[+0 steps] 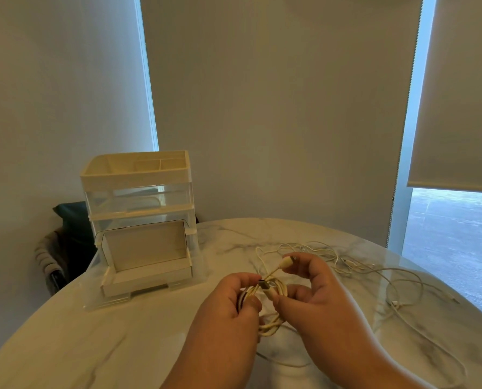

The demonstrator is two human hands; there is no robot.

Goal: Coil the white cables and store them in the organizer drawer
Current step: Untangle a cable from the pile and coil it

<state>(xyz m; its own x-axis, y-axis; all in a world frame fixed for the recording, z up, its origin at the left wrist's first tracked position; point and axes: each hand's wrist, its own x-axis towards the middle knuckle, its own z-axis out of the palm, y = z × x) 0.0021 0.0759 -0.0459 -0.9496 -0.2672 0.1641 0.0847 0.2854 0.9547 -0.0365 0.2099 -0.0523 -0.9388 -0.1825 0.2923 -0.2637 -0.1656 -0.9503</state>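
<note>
Over table (116,349), left hand (228,301) fingers curled round coiled white cable (273,321), right hand (315,284) fingers pinching its plug end, loose cables (346,262) lying to the right, organizer (138,181) at left, bottom drawer (147,275) pulled open

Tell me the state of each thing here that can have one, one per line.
Bottom drawer: pulled open.
Upper drawer: closed.
Held cable: partly coiled, gripped by left hand and right hand.
Loose cables: uncoiled, sprawled.
Right blind: partly raised.
</note>
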